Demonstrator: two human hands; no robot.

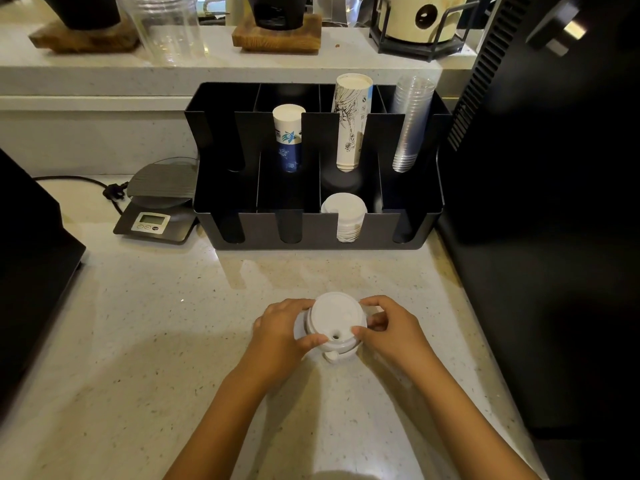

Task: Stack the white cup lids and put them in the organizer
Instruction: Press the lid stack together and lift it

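A stack of white cup lids (334, 318) rests on the speckled counter (156, 341) in front of me, its sip hole facing me. My left hand (282, 332) grips the stack's left side, thumb on the top lid. My right hand (389, 327) grips its right side, fingers curled over the rim. The black organizer (311, 230) stands behind, open slots along its front. Another white lid stack (344, 213) sits in its third front compartment.
The organizer's back row holds a blue-printed paper cup stack (289, 136), a taller white paper cup stack (351, 123) and clear plastic cups (412, 123). A grey digital scale (157, 206) sits to its left. Black machines stand at far left (31, 258) and right (540, 202).
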